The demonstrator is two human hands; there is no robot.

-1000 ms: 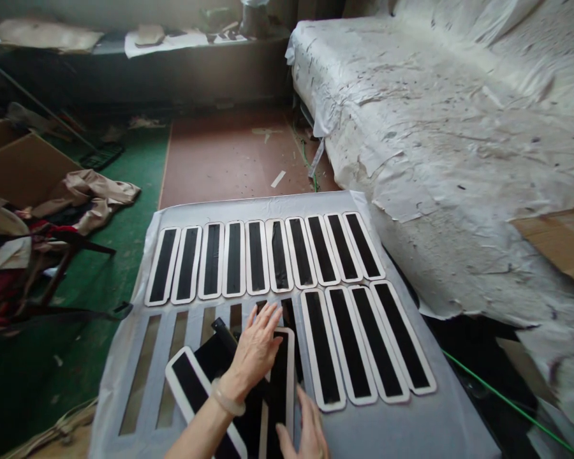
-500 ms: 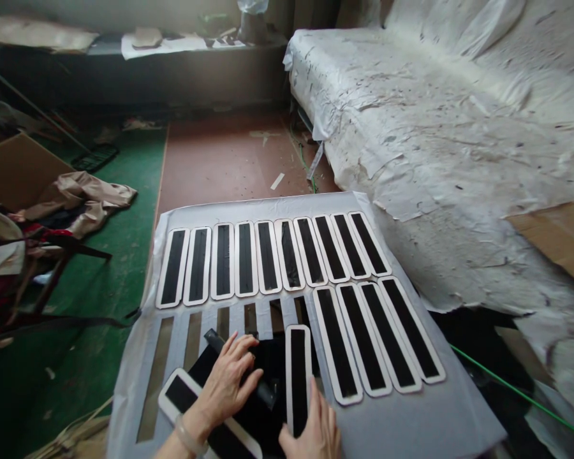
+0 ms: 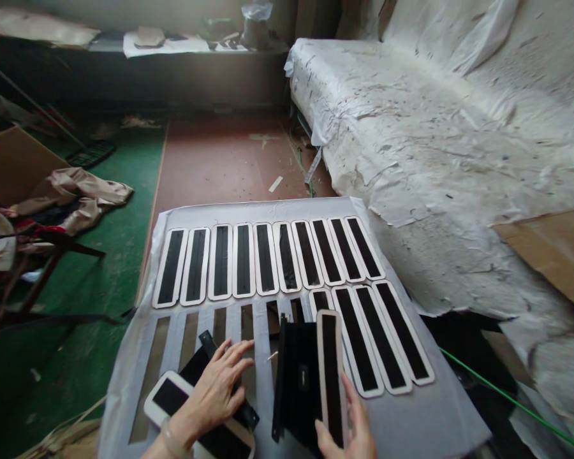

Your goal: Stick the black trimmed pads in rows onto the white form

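My right hand [image 3: 351, 421] is closed on the edge of a long black panel with a white rounded border [image 3: 331, 376]. A dark black flap [image 3: 296, 376] hangs from its left side. My left hand [image 3: 222, 386] lies with fingers outstretched over a similar black piece, with a dark bar [image 3: 246, 414] under it and a white-bordered end [image 3: 169, 395] jutting out to the left. On the pale cloth-covered board [image 3: 411, 421], several white-bordered black strips [image 3: 242, 261] stand in a row, with more strips [image 3: 356, 338] at the right. Bare slots [image 3: 186, 344] show at the left.
Beyond the board lies a reddish-brown floor panel [image 3: 220, 159] beside green flooring [image 3: 100, 236]. A large white-covered surface [image 3: 363, 121] rises at the right. Chair and fabric [image 3: 76, 197] lie at the left, near a cardboard box [image 3: 14, 159]. A green cord [image 3: 497, 389] runs at lower right.
My right hand has moved right with the panel, and its black flap has come into view, apart from the left piece. My left hand has shifted slightly left and down.
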